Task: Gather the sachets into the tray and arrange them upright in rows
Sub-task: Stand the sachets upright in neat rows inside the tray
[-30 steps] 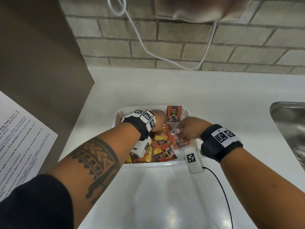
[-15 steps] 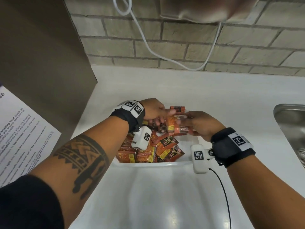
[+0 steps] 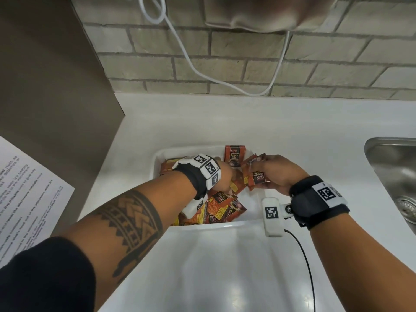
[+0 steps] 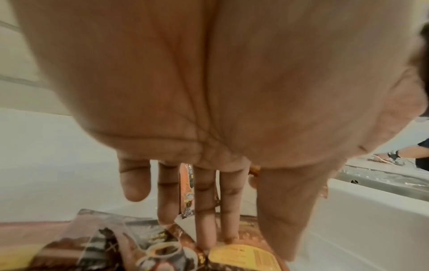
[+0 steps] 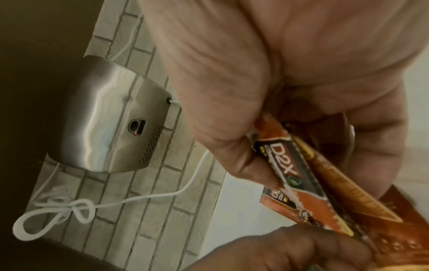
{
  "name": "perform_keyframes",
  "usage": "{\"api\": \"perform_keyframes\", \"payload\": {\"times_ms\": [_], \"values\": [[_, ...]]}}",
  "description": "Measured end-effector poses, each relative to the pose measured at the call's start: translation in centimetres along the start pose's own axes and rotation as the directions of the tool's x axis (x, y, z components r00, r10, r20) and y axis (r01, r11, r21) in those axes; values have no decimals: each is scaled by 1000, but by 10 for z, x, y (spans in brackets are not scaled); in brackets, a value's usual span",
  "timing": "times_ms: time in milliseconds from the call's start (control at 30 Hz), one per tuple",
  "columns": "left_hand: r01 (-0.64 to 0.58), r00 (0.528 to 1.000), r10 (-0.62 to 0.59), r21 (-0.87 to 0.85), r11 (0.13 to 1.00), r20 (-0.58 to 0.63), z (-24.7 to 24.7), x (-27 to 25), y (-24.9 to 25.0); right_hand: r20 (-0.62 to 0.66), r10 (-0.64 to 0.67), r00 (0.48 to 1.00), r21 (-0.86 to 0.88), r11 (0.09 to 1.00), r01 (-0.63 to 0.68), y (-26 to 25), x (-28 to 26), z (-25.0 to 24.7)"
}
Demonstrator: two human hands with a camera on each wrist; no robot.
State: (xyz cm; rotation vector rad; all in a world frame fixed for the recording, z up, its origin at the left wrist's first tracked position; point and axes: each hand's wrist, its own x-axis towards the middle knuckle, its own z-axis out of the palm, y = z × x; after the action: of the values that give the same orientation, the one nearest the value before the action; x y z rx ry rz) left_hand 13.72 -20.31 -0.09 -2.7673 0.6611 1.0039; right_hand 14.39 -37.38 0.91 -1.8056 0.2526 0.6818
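A white tray (image 3: pixel 202 225) on the counter holds a loose pile of orange and brown sachets (image 3: pixel 222 206). One sachet (image 3: pixel 234 153) stands upright against the tray's back wall. My right hand (image 3: pixel 261 170) is over the tray's right back corner and pinches a small bunch of sachets (image 3: pixel 256 179) between thumb and fingers, as the right wrist view shows (image 5: pixel 301 183). My left hand (image 3: pixel 225 176) reaches down into the pile. Its fingers (image 4: pixel 206 220) are straight, with the tips touching the sachets (image 4: pixel 241 256); it holds nothing.
A steel sink (image 3: pixel 394 172) lies to the right. A printed sheet (image 3: pixel 27 199) and a brown panel (image 3: pixel 45 86) are on the left. On the brick wall hang a metal unit (image 5: pixel 109 124) and a white cable (image 3: pixel 202 73). A black wire (image 3: pixel 304 255) trails from my right wrist.
The hands were together at the back of the tray. The left hand has since dropped into the pile, and the right hand has drawn to the right with its bunch of sachets.
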Motion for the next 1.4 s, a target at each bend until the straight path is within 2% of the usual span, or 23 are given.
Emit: {"api": "perform_keyframes", "payload": {"times_ms": [167, 267, 333, 433, 567, 667, 833, 1033, 1100, 1233, 1400], "values": [[42, 999, -43, -50, 998, -31, -7, 2, 2, 58, 3, 998, -143, 990, 5, -2, 3, 5], [111, 990, -117, -80, 991, -75, -8, 3, 5, 82, 5, 997, -270, 963, 18, -1, 3, 11], [172, 977, -179, -66, 983, -121, -5, 3, 4, 111, -15, 994, -434, 899, 62, 0, 5, 17], [246, 956, -256, -83, 966, -144, -4, 3, -3, 135, -38, 990, -675, 728, 120, -1, 6, 27], [251, 961, -265, -149, 956, -81, -4, 3, -12, 156, -39, 987, -787, 599, 148, -2, 9, 36], [215, 965, -245, -251, 944, -93, -2, 1, -16, 172, 0, 985, -815, 562, 143, -1, 11, 37], [99, 969, -188, -440, 892, -162, 1, -5, -22, 224, -15, 975, -765, 617, 185, -2, 12, 35], [39, 964, -204, -664, 747, -173, -3, -3, -26, 258, -22, 966, -655, 731, 192, 2, 18, 29], [43, 970, -199, -701, 712, -142, -6, -6, -26, 261, -21, 965, -636, 748, 188, 3, 20, 28], [75, 988, -150, -709, 702, -45, -4, -8, -28, 269, -32, 963, -572, 799, 186, 6, 20, 26], [87, 995, -86, -806, 585, 45, 2, -12, -29, 251, -38, 967, -428, 892, 146, 7, 16, 23]]}}
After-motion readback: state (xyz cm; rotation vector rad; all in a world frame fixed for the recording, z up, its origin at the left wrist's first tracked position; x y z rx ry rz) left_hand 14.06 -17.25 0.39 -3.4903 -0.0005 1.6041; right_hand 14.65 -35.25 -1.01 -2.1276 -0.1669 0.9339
